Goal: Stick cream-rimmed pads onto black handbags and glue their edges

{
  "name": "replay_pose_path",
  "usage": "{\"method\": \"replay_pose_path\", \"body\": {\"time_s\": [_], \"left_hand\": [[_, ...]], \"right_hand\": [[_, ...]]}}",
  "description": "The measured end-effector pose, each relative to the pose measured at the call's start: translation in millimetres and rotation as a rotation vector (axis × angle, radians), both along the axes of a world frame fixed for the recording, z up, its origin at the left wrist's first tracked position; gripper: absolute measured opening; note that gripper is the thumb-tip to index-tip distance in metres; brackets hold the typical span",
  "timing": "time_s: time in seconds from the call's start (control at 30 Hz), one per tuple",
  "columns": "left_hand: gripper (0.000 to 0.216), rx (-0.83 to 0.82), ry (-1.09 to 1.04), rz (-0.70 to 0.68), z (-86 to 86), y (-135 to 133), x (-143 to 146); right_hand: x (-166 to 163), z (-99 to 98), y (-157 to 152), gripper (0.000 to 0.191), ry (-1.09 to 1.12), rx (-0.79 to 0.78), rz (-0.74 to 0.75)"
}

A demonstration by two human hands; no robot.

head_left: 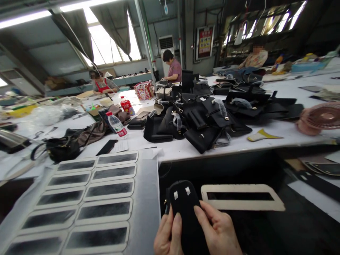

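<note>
Between my two hands is a black bag piece (187,212) with a rounded far end and two small white patches near it. My left hand (169,232) grips its left edge, thumb on top, and a small gold-coloured metal bit shows beside those fingers. On the right edge, my right hand (216,226) pinches the same piece with thumb and fingers. A cream frame-shaped piece (241,204) with a dark slot lies just beyond my right hand. To the left, several cream-rimmed dark panels (106,189) lie in two columns on a pale sheet (146,184).
Across the white table (170,150) lies a heap of black bags (199,113). A water bottle (117,124), a red bottle (127,106) and a black phone-like slab (107,147) are left of it. A pink fan (318,118) stands right. Several people work farther back.
</note>
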State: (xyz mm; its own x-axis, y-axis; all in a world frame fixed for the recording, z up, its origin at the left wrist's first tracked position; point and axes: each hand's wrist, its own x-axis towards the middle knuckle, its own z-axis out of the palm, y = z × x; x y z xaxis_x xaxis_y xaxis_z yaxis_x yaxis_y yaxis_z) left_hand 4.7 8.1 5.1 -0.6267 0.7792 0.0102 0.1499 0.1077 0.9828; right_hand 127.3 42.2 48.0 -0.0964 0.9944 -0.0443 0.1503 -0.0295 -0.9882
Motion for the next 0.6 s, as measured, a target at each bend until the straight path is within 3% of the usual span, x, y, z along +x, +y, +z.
{"method": "replay_pose_path", "body": {"time_s": [0.2, 0.37, 0.6], "left_hand": [[0.039, 0.047, -0.006, -0.046, -2.7, 0, 13], [0.045, 0.032, -0.155, -0.038, -0.3, 3, 14], [0.054, 0.071, -0.520, -0.398, 10.2, 26, -1]], "right_hand": [[12, -15.0, -4, 0.045, 0.097, -0.080, -0.068], [18, -16.6, -11, 0.040, 0.254, -0.170, -0.063], [18, -16.2, -23, 0.048, 0.262, -0.207, -0.077]]}}
